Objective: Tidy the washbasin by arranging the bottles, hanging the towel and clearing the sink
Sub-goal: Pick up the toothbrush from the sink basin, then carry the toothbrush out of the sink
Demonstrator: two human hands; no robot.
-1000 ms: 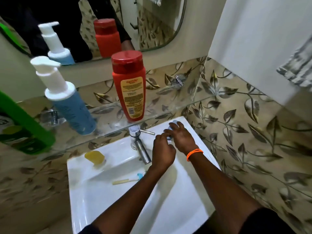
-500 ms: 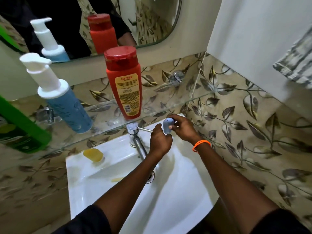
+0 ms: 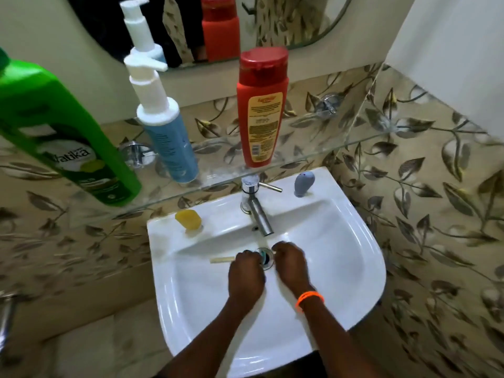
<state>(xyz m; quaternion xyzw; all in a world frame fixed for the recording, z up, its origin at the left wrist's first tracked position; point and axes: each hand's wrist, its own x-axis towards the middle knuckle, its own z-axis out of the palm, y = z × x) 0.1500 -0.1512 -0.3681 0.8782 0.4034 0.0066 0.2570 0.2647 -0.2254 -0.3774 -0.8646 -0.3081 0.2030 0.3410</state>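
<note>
So both hands are down in the sink (image 3: 341, 268): left hand (image 3: 246, 276) pinching the toothbrush (image 3: 222, 259) by the drain (image 3: 266, 258), right hand (image 3: 291, 266) curled just beside it, grip unclear.

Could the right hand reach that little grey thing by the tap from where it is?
Probably yes. The right hand is down by the drain, and the grey object stands alone on the basin's back ledge, right of the tap, with nothing between.
</note>
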